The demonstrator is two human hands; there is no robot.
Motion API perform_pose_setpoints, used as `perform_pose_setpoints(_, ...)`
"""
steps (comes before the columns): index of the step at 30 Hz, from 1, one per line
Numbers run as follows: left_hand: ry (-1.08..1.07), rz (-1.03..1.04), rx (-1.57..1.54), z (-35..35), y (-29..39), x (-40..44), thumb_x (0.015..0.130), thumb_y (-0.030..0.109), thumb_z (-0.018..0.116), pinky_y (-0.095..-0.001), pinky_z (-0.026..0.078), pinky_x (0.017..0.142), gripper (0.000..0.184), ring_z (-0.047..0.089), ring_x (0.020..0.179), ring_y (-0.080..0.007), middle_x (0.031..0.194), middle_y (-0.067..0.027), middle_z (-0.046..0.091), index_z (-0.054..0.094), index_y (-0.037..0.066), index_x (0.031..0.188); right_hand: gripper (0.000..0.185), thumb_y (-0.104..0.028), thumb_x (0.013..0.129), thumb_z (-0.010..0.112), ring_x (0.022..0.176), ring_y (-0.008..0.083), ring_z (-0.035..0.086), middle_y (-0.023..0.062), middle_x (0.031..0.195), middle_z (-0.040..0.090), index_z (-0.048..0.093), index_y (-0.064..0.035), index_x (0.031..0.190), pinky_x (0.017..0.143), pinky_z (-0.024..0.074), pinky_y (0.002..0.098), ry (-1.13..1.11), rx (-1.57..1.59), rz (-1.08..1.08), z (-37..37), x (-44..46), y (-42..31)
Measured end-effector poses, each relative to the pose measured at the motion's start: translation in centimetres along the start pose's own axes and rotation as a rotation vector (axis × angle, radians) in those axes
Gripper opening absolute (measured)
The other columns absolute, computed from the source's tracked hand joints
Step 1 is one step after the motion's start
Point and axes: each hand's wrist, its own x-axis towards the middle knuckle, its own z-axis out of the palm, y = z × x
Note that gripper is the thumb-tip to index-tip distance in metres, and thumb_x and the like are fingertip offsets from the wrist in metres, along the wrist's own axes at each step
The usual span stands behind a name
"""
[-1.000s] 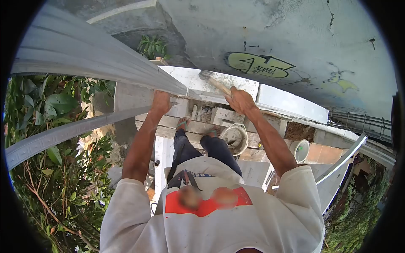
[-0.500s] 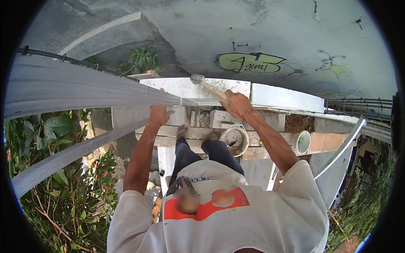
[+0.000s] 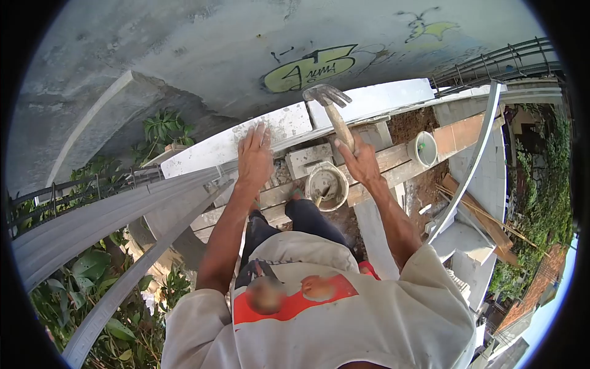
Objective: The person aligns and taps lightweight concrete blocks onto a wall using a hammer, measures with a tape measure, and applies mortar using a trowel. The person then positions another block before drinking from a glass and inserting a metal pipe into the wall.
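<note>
My left hand (image 3: 255,158) lies with its fingers stretched flat on a long white block (image 3: 209,146) along the wall's top. In my right hand (image 3: 361,163) is a claw hammer (image 3: 340,126), gripped by its wooden handle. Its metal head is up, with the claw pointing right, and appears over the joint between that block and a second white block (image 3: 381,103); whether it touches cannot be told. Below my hands, a bucket (image 3: 312,195) of grey mortar with a trowel (image 3: 322,195) in it stands by the planks.
Wooden planks (image 3: 393,158) run under my feet, with a pale bucket (image 3: 423,149) farther right. Ribbed grey moulding (image 3: 123,215) stretches along the left. Steel rebar (image 3: 510,64) sticks out beyond the blocks. A graffitied concrete wall (image 3: 203,49) rises ahead. Leafy plants (image 3: 98,277) grow lower left.
My left hand has gone from beside the grey moulding onto the white block. My right hand still grips the hammer, whose head has turned and left the left block's face. The view has swung round.
</note>
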Motion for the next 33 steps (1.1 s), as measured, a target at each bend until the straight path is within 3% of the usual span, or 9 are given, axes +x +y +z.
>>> perform_pose_setpoints(2, -0.264, 0.025, 0.168, 1.9, -1.6, 1.7, 0.090, 0.012, 0.071, -0.0621, 0.029, 0.126, 0.076, 0.027, 0.160, -0.0433, 0.176, -0.0173, 0.026, 0.047, 0.006, 0.162, 0.052, -0.045, 0.103, 0.067, 0.080, 0.0462, 0.072, 0.0283, 0.083, 0.072, 0.068, 0.0051, 0.118, 0.074, 0.0545, 0.0515, 0.116, 0.117, -0.170, 0.2, -0.4, -0.5)
perform_pose_setpoints(6, -0.410, -0.025, 0.100, 2.9, -1.0, 1.9, 0.083, 0.013, 0.072, -0.0656, 0.021, 0.129, 0.086, 0.018, 0.164, -0.0439, 0.179, -0.0149, 0.018, 0.043, 0.006, 0.164, 0.050, -0.044, 0.104, 0.067, 0.080, 0.0487, 0.072, 0.0289, 0.083, 0.072, 0.065, 0.0053, 0.110, 0.074, 0.0550, 0.0540, 0.135, 0.155, -0.225, 1.7, -0.1, 0.3)
perform_pose_setpoints(8, -0.453, -0.057, 0.088, 2.3, -0.5, 2.2, 0.081, 0.015, 0.073, -0.0666, 0.022, 0.128, 0.091, 0.015, 0.164, -0.0463, 0.181, -0.0141, 0.013, 0.042, 0.006, 0.165, 0.048, -0.043, 0.103, 0.067, 0.082, 0.0515, 0.072, 0.0306, 0.082, 0.072, 0.061, 0.0046, 0.103, 0.074, 0.0556, 0.0579, -0.023, -0.132, -0.188, 4.0, 1.7, 3.7)
perform_pose_setpoints(9, -0.452, -0.053, 0.092, 2.4, -0.3, 2.1, 0.081, 0.015, 0.073, -0.0666, 0.022, 0.128, 0.091, 0.015, 0.164, -0.0463, 0.181, -0.0141, 0.013, 0.042, 0.006, 0.165, 0.048, -0.042, 0.102, 0.067, 0.083, 0.0538, 0.071, 0.0332, 0.081, 0.071, 0.059, 0.0046, 0.101, 0.076, 0.0555, 0.0602, -0.110, -0.286, -0.143, 4.4, 2.7, 4.0)
perform_pose_setpoints(12, -0.477, -0.076, 0.112, 2.6, -0.5, 2.5, 0.079, 0.015, 0.074, -0.0683, 0.021, 0.128, 0.094, 0.013, 0.164, -0.0451, 0.181, -0.0129, 0.009, 0.040, 0.007, 0.166, 0.046, -0.041, 0.103, 0.066, 0.082, 0.0539, 0.071, 0.0328, 0.080, 0.070, 0.059, 0.0049, 0.103, 0.076, 0.0560, 0.0597, -0.099, -0.305, -0.150, 4.6, 2.7, 4.2)
perform_pose_setpoints(19, -0.474, -0.071, 0.125, 2.5, -0.4, 2.1, 0.076, 0.013, 0.075, -0.0720, 0.020, 0.126, 0.099, 0.013, 0.165, -0.0445, 0.182, -0.0122, 0.009, 0.037, 0.008, 0.167, 0.046, -0.041, 0.103, 0.065, 0.081, 0.0543, 0.071, 0.0316, 0.082, 0.072, 0.058, 0.0037, 0.103, 0.074, 0.0579, 0.0607, -0.002, -0.139, -0.228, 6.0, 2.3, 3.1)
perform_pose_setpoints(21, -0.487, -0.065, 0.143, 2.3, -0.3, 2.3, 0.076, 0.014, 0.075, -0.0723, 0.020, 0.126, 0.099, 0.013, 0.165, -0.0445, 0.182, -0.0121, 0.009, 0.036, 0.008, 0.167, 0.047, -0.042, 0.104, 0.064, 0.081, 0.0550, 0.071, 0.0319, 0.082, 0.072, 0.057, 0.0037, 0.104, 0.075, 0.0575, 0.0617, -0.161, -0.424, -0.161, 5.5, 3.4, 3.1)
perform_pose_setpoints(33, -0.604, -0.083, 0.153, 1.4, 0.2, 3.0, 0.077, 0.015, 0.075, -0.0712, 0.015, 0.127, 0.103, 0.011, 0.165, -0.0462, 0.182, -0.0157, 0.005, 0.032, 0.008, 0.170, 0.047, -0.043, 0.104, 0.062, 0.084, 0.0501, 0.074, 0.0312, 0.084, 0.073, 0.061, 0.0030, 0.109, 0.075, 0.0604, 0.0583, -0.012, -0.307, -0.088, 7.2, 0.6, 2.6)
